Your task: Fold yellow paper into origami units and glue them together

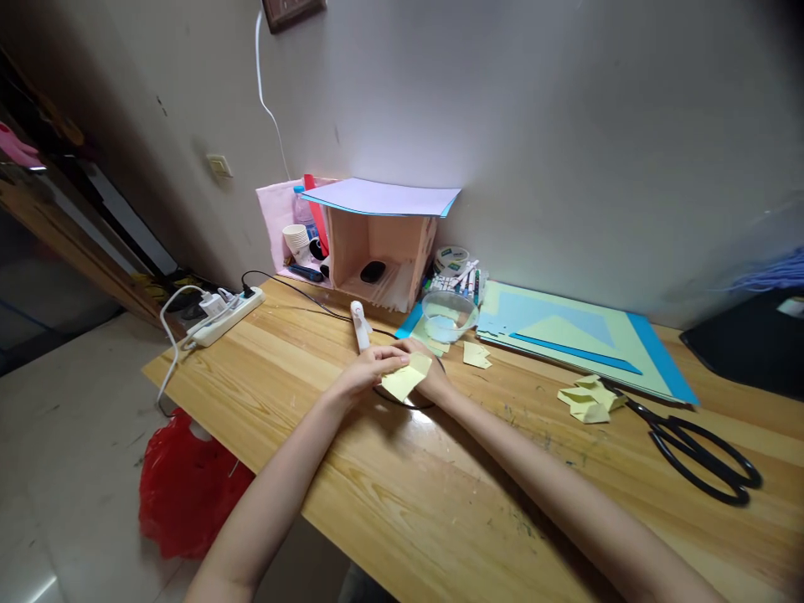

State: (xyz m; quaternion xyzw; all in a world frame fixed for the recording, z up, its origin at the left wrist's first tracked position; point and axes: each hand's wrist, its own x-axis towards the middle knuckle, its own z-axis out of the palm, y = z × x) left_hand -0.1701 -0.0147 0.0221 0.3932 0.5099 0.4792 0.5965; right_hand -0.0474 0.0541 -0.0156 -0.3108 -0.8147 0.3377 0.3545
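A small folded piece of yellow paper (405,378) is held up above the table in front of me. My left hand (364,371) pinches its left edge between thumb and fingers. Behind the paper's right side, my right hand (433,377) is closed against it, its fingertips partly hidden. Just beyond my left hand a white tool (360,325), resembling a small hot glue gun, points upward; its lower end is hidden. A black cable (402,405) loops beneath my hands. Cut yellow paper (476,354) lies to the right, beside a clear plastic bowl (448,318).
Black-handled scissors (703,456) lie at right, blades under crumpled yellow scraps (589,400). Coloured sheets (659,356) are stacked near the wall. An open cardboard box (342,251) with a lilac sheet (383,198) on top stands behind. A white power strip (229,316) sits at the left edge.
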